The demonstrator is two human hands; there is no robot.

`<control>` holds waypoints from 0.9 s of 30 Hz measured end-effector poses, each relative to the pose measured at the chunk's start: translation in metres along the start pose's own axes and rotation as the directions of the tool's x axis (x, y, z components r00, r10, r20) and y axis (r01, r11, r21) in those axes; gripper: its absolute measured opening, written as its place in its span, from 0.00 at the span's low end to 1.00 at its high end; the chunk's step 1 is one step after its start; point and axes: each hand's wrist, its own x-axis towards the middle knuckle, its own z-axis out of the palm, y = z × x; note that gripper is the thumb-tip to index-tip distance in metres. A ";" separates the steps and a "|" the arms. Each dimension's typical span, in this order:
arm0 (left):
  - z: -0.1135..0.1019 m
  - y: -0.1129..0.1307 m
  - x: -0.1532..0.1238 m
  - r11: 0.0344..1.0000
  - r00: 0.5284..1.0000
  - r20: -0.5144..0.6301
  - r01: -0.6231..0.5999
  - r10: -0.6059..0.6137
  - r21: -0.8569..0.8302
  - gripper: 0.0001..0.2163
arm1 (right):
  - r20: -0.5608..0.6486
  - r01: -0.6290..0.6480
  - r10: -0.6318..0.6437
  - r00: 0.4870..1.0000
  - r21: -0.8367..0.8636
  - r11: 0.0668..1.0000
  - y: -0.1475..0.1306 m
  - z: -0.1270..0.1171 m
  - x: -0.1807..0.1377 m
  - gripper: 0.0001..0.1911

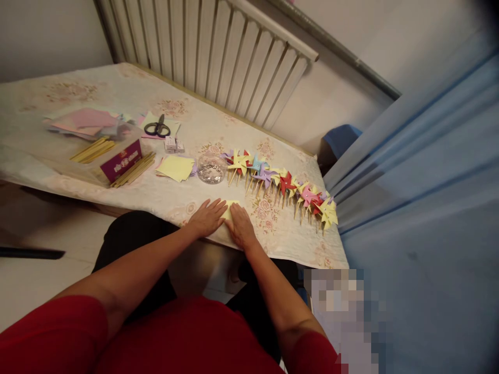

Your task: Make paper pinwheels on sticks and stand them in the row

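Both my hands lie flat near the table's front edge, on a yellow sheet of paper [233, 202] that is mostly covered by them. My left hand [208, 217] presses on its left side, fingers stretched out. On its right side rests my right hand [240, 224], fingers also extended. Just beyond them stands a clear round container [211, 169] of small shiny pieces. A stack of yellow paper squares [176, 169] lies left of it, with purple paper under its edge. To the right runs a row of finished paper pinwheels [265, 175] on sticks, in several colours.
Black-handled scissors [157, 128] lie on paper behind small white boxes [170, 144]. Farther left are bundles of wooden sticks [133, 170], a purple card [121, 162] and a pile of coloured paper [86, 122]. A radiator [210, 57] backs the table; a blue curtain [421, 171] hangs at right.
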 end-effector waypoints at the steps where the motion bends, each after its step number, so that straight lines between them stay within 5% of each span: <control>1: -0.001 0.000 0.000 1.000 1.000 0.010 0.001 -0.001 -0.001 0.24 | 0.027 0.005 -0.005 1.000 0.004 1.000 -0.001 0.002 0.007 0.30; 6: -0.003 0.001 0.000 1.000 1.000 0.029 0.007 -0.007 -0.005 0.24 | 0.120 -0.028 0.031 0.992 -0.030 0.999 0.003 0.013 0.018 0.32; 27: 0.012 -0.003 0.000 1.000 0.999 -0.044 0.004 -0.004 -0.005 0.24 | 0.109 -0.073 0.078 0.991 -0.049 0.996 0.018 0.016 0.022 0.33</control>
